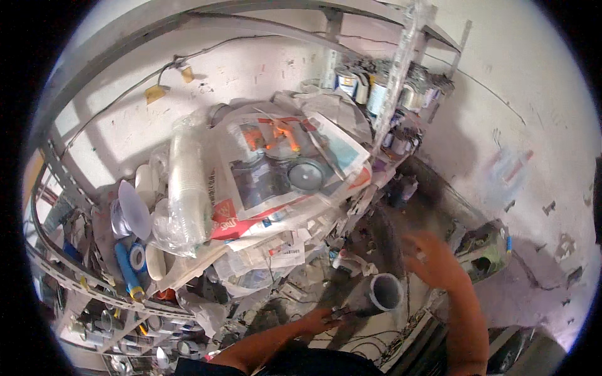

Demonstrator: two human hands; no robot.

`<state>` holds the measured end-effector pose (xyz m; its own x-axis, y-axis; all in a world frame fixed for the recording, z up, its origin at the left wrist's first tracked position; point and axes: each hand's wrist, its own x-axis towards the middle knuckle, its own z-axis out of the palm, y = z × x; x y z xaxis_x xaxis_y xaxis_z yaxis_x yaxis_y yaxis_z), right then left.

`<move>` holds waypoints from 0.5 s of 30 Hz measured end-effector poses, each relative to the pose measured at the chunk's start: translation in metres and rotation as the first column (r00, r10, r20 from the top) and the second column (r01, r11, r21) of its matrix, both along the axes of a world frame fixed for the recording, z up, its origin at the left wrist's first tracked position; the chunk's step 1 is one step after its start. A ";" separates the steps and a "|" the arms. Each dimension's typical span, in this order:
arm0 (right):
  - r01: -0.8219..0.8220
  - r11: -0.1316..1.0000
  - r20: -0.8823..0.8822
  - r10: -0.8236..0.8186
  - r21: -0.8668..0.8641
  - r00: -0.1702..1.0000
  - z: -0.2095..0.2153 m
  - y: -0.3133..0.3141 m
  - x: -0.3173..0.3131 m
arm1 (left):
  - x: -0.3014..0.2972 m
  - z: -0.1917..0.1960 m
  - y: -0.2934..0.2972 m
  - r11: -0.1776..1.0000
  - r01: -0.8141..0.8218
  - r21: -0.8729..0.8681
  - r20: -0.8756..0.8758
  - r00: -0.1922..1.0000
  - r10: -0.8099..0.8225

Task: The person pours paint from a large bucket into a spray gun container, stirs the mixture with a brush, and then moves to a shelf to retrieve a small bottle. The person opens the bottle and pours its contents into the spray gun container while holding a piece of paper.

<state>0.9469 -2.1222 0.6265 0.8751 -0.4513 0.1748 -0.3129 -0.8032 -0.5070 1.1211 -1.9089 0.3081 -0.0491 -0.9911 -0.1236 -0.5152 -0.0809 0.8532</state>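
Note:
Low in the middle, my left hand (321, 321) is closed at the side of a grey round cup (385, 292) with a pale rim. The cup is tilted, its open top facing up and to the right. A small metal part shows by my fingertips; how it joins the cup I cannot make out. My right hand (434, 262) is raised to the right of the cup and apart from it. Its fingers are blurred, but thumb and fingers look apart, with nothing visible in them.
Newspaper (257, 185) covers a cluttered shelf, with a round grey lid (306, 175), an orange tool (285, 135) and bagged plastic cups (188, 182) on it. Cans (377, 94) stand on a rack behind a metal post (401, 69). A greenish bin (489, 254) is at right.

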 end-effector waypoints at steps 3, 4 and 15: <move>-0.151 0.977 0.120 0.169 -0.147 0.978 0.006 -0.022 0.095 | 0.022 -0.042 0.011 0.991 -0.131 -0.012 -0.042 0.991 0.130; -0.203 0.953 0.153 0.240 -0.224 0.959 0.004 -0.034 0.123 | 0.023 -0.029 0.009 0.988 -0.157 0.002 -0.136 0.978 0.156; -0.055 0.987 -0.411 -0.013 -0.154 0.912 0.005 -0.024 0.310 | 0.082 0.024 0.049 0.927 -0.245 0.285 -0.080 0.957 0.278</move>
